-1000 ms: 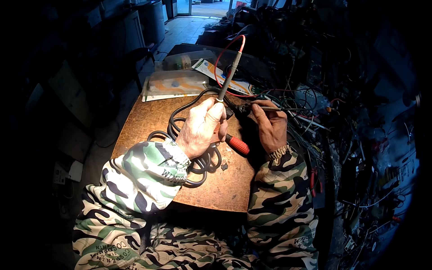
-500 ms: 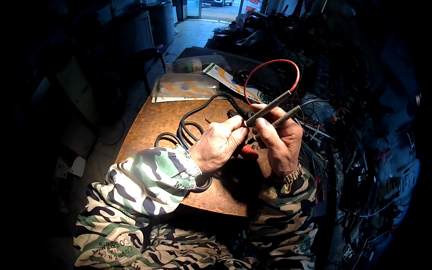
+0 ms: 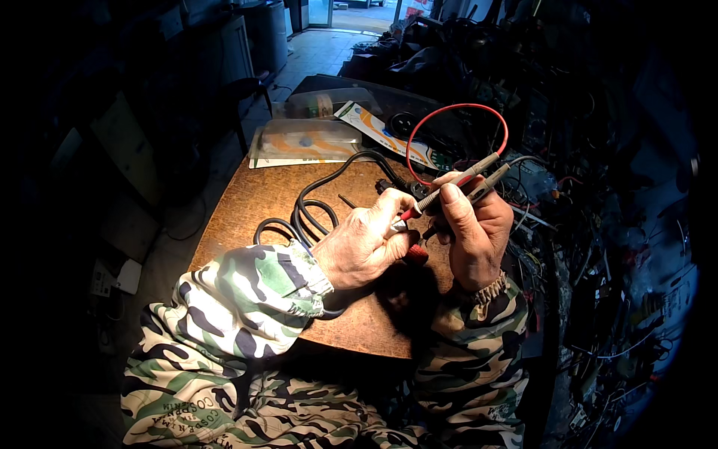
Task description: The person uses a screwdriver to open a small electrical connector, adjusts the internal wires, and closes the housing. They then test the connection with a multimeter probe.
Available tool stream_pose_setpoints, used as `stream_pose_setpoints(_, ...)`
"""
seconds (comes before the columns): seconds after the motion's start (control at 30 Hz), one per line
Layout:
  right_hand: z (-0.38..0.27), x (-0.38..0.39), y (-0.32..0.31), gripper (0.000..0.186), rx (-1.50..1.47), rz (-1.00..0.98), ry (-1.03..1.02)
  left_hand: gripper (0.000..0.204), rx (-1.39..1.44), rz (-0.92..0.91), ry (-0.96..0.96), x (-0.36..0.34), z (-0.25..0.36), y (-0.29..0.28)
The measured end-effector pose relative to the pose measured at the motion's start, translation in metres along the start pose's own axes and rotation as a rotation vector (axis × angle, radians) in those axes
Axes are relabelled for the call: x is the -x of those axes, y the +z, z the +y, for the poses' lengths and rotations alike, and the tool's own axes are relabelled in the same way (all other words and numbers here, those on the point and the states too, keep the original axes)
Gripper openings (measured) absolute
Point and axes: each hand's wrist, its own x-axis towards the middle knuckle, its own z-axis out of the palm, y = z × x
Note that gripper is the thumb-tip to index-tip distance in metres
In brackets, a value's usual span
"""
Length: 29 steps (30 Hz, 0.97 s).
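Note:
My right hand (image 3: 479, 232) is closed around two multimeter probes, held side by side and slanting down to the left. The upper, grey-and-red probe (image 3: 460, 183) carries a looping red lead (image 3: 505, 135); the other probe (image 3: 490, 183) has a dark lead. Just left of their tips, my left hand (image 3: 363, 243) pinches a small whitish piece (image 3: 397, 225), mostly covered by the fingers. The red probe's tip end meets this piece or lies right beside it; I cannot tell which. Below the fingers a red ribbed handle (image 3: 416, 254) shows on the table, partly hidden.
A black cable (image 3: 303, 206) lies coiled on the brown wooden table (image 3: 232, 217), running under my left forearm. Clear plastic packages (image 3: 310, 135) and a printed card (image 3: 381, 131) lie toward the back. Tangled wires and parts (image 3: 576, 247) crowd the right side.
My right hand has shifted slightly right and turned the probes, so the red probe's red tip end now shows. The whitish piece between my left fingers has come into view.

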Motion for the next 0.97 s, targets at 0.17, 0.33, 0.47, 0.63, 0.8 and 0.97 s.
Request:
stream_pose_setpoints(0.17, 0.003, 0.000, -0.004, 0.017, 0.034, -0.037, -0.005, 0.037, -0.026, -0.029, -0.022, 0.000, 0.000, 0.000)
stream_pose_setpoints(0.33, -0.002, 0.003, -0.006, 0.013, 0.043, -0.067, -0.002, 0.039, 0.043, -0.061, 0.038, -0.004, -0.007, 0.007)
stream_pose_setpoints(0.47, 0.003, -0.002, -0.002, 0.012, 0.019, -0.119, -0.017, 0.041, 0.032, -0.073, -0.002, 0.001, 0.008, 0.001)
stream_pose_setpoints(0.63, 0.005, -0.002, -0.001, 0.013, 0.048, -0.114, -0.020, 0.038, 0.052, 0.000, 0.030, 0.000, -0.003, 0.008)
stream_pose_setpoints(0.8, 0.013, -0.003, -0.002, 0.016, 0.091, -0.079, -0.023, 0.036, 0.077, 0.036, -0.003, -0.002, -0.011, 0.009)
stream_pose_setpoints(0.97, 0.019, -0.013, -0.022, 0.028, 0.027, 0.145, -0.083, 0.038, 0.188, 0.106, -0.131, 0.000, -0.012, 0.007)
